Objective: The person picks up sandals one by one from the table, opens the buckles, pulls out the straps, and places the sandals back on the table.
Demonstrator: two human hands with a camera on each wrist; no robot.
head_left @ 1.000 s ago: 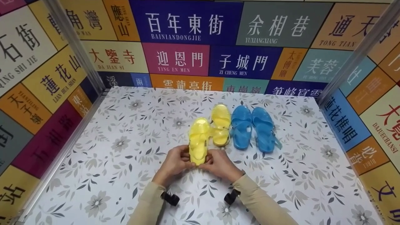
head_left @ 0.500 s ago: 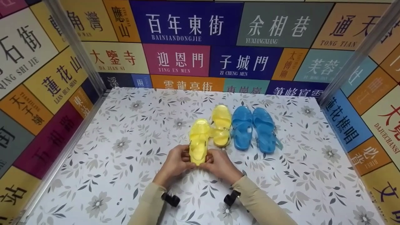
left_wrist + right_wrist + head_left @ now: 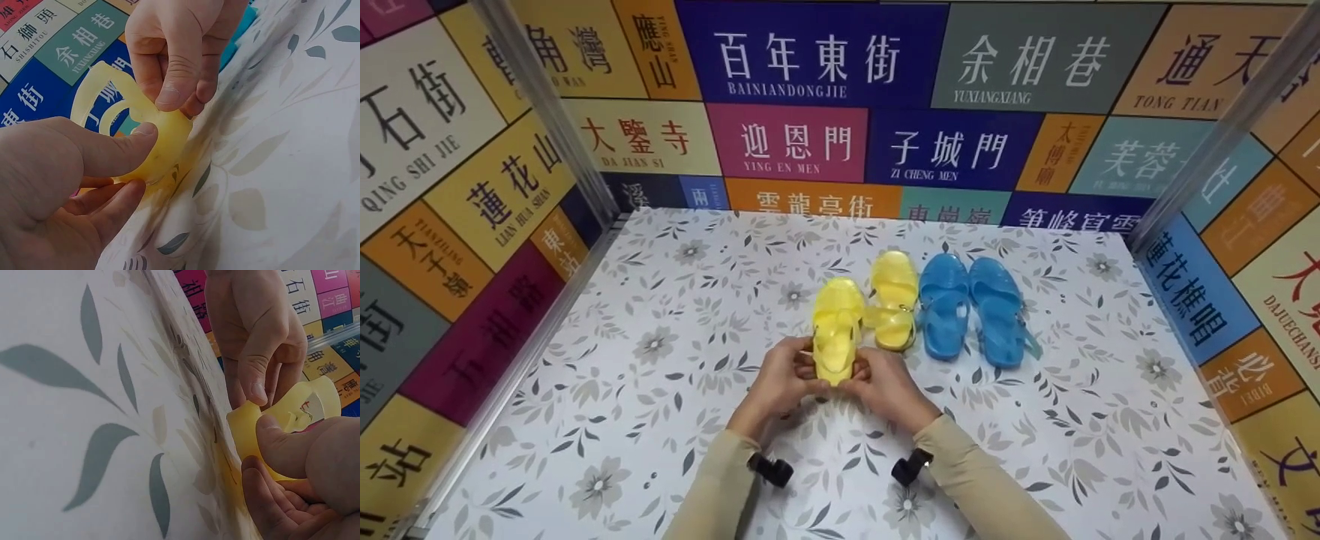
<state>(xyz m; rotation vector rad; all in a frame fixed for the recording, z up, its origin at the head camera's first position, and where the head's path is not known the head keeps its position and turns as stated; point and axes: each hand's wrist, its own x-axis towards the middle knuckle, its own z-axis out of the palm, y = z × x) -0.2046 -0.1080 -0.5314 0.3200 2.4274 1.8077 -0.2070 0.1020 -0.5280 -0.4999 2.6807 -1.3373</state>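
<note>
A yellow jelly sandal [image 3: 837,300] points away from me in the head view, held at its heel by both hands. My left hand [image 3: 781,381] pinches the left side of the heel, thumb above and fingers below, as the left wrist view also shows. On the other side my right hand [image 3: 889,386] grips the heel likewise, its thumb on the heel's back edge [image 3: 244,424]. The second yellow sandal [image 3: 893,274] lies just to the right, its loose strap reaching toward the held one.
Two blue sandals [image 3: 944,330] lie side by side right of the yellow pair, toes pointing away. A white floral cloth [image 3: 660,420] covers the table. Panels with street-name signs [image 3: 810,52] stand at the back and both sides.
Both hands and the held yellow sandal have shifted slightly away from me. The grip looks the same, and the other sandals stay where they were.
</note>
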